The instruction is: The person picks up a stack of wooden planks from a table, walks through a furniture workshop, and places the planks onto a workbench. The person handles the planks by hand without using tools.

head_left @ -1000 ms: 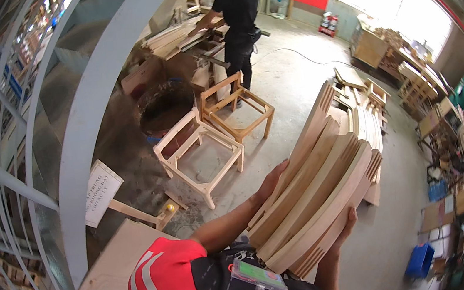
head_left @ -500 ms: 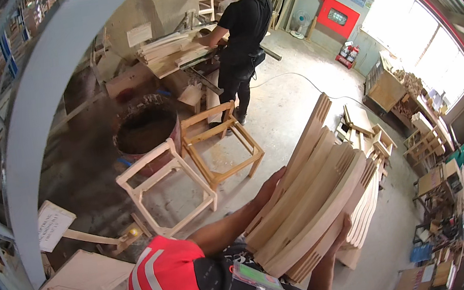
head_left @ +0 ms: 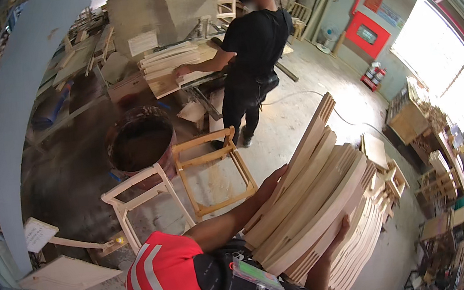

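Note:
A bundle of pale, curved wooden chair parts (head_left: pixel 311 199) with slots cut near their ends is clasped against my body, tilted up to the right. My left hand (head_left: pixel 274 180) grips its left side, and my right hand (head_left: pixel 339 235) supports it from the right. Fingers of both hands are partly hidden by the wood. Just beyond my right hand lies another stack of similar curved pieces (head_left: pixel 360 244), apparently lower down; the bundle covers part of it.
Two wooden chair frames, one pale (head_left: pixel 147 195) and one browner (head_left: pixel 212 171), stand ahead left, near a large round bin (head_left: pixel 143 142). A co-worker (head_left: pixel 257 46) in black stands at a bench with stacked wood (head_left: pixel 170 62). Wooden furniture parts (head_left: pixel 394 178) stand right; a grey post (head_left: pixel 20 115) rises left.
My view has shifted, and more of the lower stack shows beside my right hand. The bundle stays in both hands. The co-worker's arm now reaches farther left over the bench.

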Demonstrator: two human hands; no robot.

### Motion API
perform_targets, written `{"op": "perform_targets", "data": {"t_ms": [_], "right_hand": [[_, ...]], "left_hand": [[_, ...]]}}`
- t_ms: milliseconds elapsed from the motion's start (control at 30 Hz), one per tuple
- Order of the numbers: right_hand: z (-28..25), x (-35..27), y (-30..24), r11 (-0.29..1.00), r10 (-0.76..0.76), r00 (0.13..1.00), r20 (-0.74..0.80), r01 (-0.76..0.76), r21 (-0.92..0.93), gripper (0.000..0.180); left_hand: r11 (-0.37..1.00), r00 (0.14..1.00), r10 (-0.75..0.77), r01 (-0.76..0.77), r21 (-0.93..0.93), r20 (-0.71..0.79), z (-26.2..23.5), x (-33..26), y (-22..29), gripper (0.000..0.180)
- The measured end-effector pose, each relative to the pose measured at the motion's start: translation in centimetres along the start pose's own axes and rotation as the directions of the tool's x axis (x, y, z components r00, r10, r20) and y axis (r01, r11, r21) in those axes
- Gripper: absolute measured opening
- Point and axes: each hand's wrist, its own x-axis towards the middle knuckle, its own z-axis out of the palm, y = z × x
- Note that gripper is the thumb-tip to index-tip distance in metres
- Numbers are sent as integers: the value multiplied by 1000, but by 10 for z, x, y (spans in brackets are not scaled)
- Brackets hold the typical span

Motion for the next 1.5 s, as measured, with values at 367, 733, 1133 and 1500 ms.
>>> {"op": "perform_targets", "data": {"t_ms": [367, 733, 1133, 1500], "right_hand": [[52, 266, -50, 976, 203, 959, 198, -184, -113, 72], [28, 475, -92, 975, 194, 968, 159, -172, -143, 68], [49, 597, -120, 979, 88, 973, 212, -46, -197, 64], [117, 773, -99, 991, 92, 959, 268, -64, -114, 68]], "left_hand": [[957, 921, 289, -268, 113, -262, -49, 241, 8, 47], [967, 933, 253, -251, 39, -255, -31, 425, -8, 57], [942, 943, 329, -325, -84, 39, -17, 550, 23, 53], [951, 935, 308, -307, 34, -175, -52, 718, 106, 55]]}}
